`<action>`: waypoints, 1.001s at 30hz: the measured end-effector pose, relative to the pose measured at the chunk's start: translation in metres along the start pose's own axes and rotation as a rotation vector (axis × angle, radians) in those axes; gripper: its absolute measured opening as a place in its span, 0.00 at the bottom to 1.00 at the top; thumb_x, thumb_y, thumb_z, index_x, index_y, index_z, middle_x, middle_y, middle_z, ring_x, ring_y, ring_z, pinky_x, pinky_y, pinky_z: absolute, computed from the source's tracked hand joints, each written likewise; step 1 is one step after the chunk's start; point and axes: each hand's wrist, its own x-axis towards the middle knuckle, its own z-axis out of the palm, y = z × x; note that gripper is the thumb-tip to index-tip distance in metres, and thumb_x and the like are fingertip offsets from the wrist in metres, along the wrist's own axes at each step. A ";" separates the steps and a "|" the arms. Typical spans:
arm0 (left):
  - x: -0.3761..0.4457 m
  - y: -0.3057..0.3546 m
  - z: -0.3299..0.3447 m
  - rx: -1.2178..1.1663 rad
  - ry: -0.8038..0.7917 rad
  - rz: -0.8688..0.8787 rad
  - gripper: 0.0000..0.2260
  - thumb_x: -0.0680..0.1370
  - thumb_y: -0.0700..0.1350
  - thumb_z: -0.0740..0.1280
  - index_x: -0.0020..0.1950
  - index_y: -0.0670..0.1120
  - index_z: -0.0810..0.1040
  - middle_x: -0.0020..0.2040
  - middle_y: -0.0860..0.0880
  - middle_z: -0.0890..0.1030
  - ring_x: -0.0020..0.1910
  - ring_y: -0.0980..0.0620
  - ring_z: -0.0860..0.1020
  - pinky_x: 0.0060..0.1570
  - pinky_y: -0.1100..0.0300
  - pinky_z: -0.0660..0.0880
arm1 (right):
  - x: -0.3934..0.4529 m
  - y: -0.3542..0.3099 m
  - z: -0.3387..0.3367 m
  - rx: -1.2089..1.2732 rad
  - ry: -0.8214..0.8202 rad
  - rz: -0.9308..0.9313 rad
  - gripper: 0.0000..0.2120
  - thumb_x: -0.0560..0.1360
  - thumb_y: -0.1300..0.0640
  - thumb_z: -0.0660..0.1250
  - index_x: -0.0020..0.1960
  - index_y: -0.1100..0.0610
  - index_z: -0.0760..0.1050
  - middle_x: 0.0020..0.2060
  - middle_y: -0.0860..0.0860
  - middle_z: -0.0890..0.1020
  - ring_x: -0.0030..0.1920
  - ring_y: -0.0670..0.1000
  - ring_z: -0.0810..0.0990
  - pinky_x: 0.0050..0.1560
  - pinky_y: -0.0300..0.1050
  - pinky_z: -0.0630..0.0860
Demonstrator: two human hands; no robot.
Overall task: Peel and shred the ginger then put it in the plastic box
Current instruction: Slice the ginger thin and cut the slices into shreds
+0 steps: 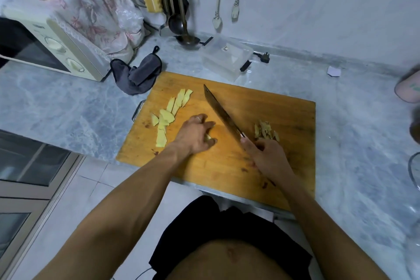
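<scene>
Ginger: peeled, mostly cut to pale yellow slices (pixel 172 112), laid in an overlapping row on left part of chopping board (pixel 261 107); last small piece (pixel 208 137) pinned under left hand (pixel 195 135).

Table (pixel 68 107): grey marbled stone, against a pale wall. Microwave (pixel 52 50) at far left under a floral cloth (pixel 91 4). Hanging utensils and ladle (pixel 181 29) at rear.

Chopping board: wooden, near table's front edge.

Plastic box (pixel 225 58): clear, just behind board; contents not discernible.

Dark cloth (pixel 138 75): crumpled, at board's far left corner.

Knife (pixel 221 113): long dark blade, angled across board centre, just right of left hand.

Peelings (pixel 266 132): brownish heap, right of blade.

Hands: left, fingers curled down, gripping last ginger piece. Right hand (pixel 266 154), wrapped around knife handle.

Step in hand, by judgement: slicing nearly done, shredding not begun. Next move likely calls for finishing this piece, stacking slices, cutting thin strips with fingertips tucked clear of blade.
</scene>
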 end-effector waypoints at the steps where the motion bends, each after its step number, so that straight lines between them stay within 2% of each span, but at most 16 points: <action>1: 0.001 -0.003 0.002 0.011 0.021 0.036 0.27 0.78 0.58 0.66 0.75 0.51 0.68 0.75 0.46 0.64 0.74 0.45 0.62 0.71 0.52 0.64 | 0.002 -0.003 0.002 0.000 -0.001 0.017 0.28 0.78 0.37 0.62 0.41 0.62 0.80 0.33 0.55 0.84 0.31 0.48 0.80 0.41 0.47 0.80; 4: -0.008 -0.016 0.010 -0.056 0.056 0.175 0.20 0.79 0.52 0.65 0.69 0.46 0.76 0.68 0.47 0.72 0.68 0.46 0.70 0.65 0.56 0.70 | 0.003 -0.011 0.009 0.041 -0.006 0.045 0.27 0.78 0.38 0.63 0.39 0.62 0.80 0.29 0.52 0.82 0.28 0.46 0.79 0.37 0.46 0.79; 7: -0.021 -0.028 0.011 -0.235 0.171 0.206 0.16 0.79 0.51 0.67 0.64 0.46 0.80 0.64 0.47 0.77 0.65 0.47 0.73 0.65 0.56 0.71 | 0.006 -0.022 0.012 0.091 -0.010 0.038 0.26 0.78 0.38 0.64 0.36 0.60 0.78 0.27 0.50 0.80 0.26 0.47 0.78 0.33 0.44 0.77; 9: -0.035 -0.034 0.013 -0.403 0.348 0.127 0.15 0.78 0.48 0.68 0.63 0.46 0.80 0.62 0.48 0.79 0.63 0.48 0.74 0.64 0.57 0.71 | 0.009 -0.027 0.017 0.098 -0.019 0.033 0.26 0.78 0.38 0.64 0.38 0.61 0.79 0.27 0.50 0.80 0.27 0.47 0.78 0.33 0.42 0.77; 11: -0.049 -0.042 0.017 -0.486 0.435 -0.012 0.15 0.78 0.46 0.69 0.65 0.47 0.80 0.63 0.49 0.77 0.63 0.49 0.73 0.63 0.57 0.71 | 0.009 -0.030 0.022 0.112 -0.008 0.029 0.27 0.78 0.38 0.64 0.39 0.62 0.79 0.27 0.50 0.80 0.27 0.47 0.78 0.33 0.42 0.77; 13: -0.057 -0.049 0.019 -0.442 0.362 -0.069 0.20 0.77 0.48 0.70 0.69 0.50 0.76 0.68 0.49 0.73 0.67 0.49 0.70 0.63 0.52 0.74 | 0.008 -0.029 0.027 0.127 0.006 0.012 0.27 0.78 0.38 0.64 0.38 0.61 0.78 0.26 0.50 0.80 0.26 0.47 0.77 0.31 0.42 0.77; 16: -0.050 -0.047 0.012 -0.296 0.144 -0.112 0.35 0.73 0.58 0.74 0.77 0.57 0.64 0.76 0.49 0.61 0.74 0.46 0.61 0.65 0.48 0.73 | 0.008 -0.025 0.029 0.145 0.015 0.005 0.28 0.79 0.38 0.64 0.38 0.63 0.78 0.27 0.51 0.80 0.26 0.48 0.77 0.31 0.43 0.77; 19: -0.034 -0.034 0.003 -0.247 0.011 -0.193 0.45 0.68 0.62 0.76 0.79 0.57 0.57 0.77 0.45 0.56 0.75 0.43 0.57 0.68 0.47 0.70 | 0.008 -0.021 0.029 0.145 0.007 0.012 0.28 0.79 0.38 0.64 0.38 0.63 0.79 0.28 0.54 0.81 0.26 0.49 0.77 0.31 0.43 0.76; 21: -0.025 -0.030 0.005 -0.264 0.015 -0.208 0.42 0.68 0.58 0.78 0.78 0.55 0.63 0.73 0.43 0.59 0.73 0.41 0.59 0.69 0.49 0.68 | 0.009 -0.020 0.028 0.143 0.004 0.020 0.27 0.79 0.38 0.64 0.37 0.61 0.79 0.29 0.53 0.81 0.27 0.49 0.78 0.31 0.43 0.76; 23: -0.018 -0.032 0.010 -0.325 0.065 -0.185 0.34 0.68 0.51 0.79 0.72 0.51 0.72 0.66 0.43 0.64 0.68 0.42 0.65 0.67 0.57 0.66 | 0.010 -0.018 0.027 0.130 0.020 0.015 0.27 0.79 0.38 0.63 0.37 0.62 0.79 0.29 0.53 0.82 0.26 0.50 0.79 0.31 0.44 0.77; 26: -0.013 -0.037 0.013 -0.395 0.118 -0.088 0.19 0.71 0.41 0.78 0.61 0.46 0.81 0.59 0.44 0.71 0.57 0.45 0.74 0.56 0.71 0.64 | 0.010 -0.016 0.025 0.120 0.047 0.014 0.29 0.79 0.38 0.63 0.38 0.64 0.79 0.29 0.55 0.82 0.27 0.52 0.80 0.31 0.46 0.78; 28: -0.013 -0.039 0.013 -0.404 0.141 -0.026 0.13 0.71 0.38 0.76 0.55 0.44 0.83 0.56 0.43 0.74 0.51 0.45 0.77 0.51 0.72 0.64 | 0.010 -0.014 0.023 0.132 0.057 0.010 0.29 0.78 0.37 0.63 0.38 0.64 0.79 0.29 0.54 0.82 0.27 0.52 0.80 0.31 0.46 0.78; 30: -0.014 -0.040 0.016 -0.396 0.164 -0.001 0.12 0.71 0.37 0.75 0.54 0.43 0.83 0.56 0.44 0.74 0.51 0.47 0.76 0.53 0.71 0.66 | 0.009 -0.014 0.021 0.134 0.055 0.016 0.28 0.78 0.38 0.63 0.37 0.63 0.79 0.28 0.52 0.81 0.26 0.51 0.80 0.31 0.45 0.78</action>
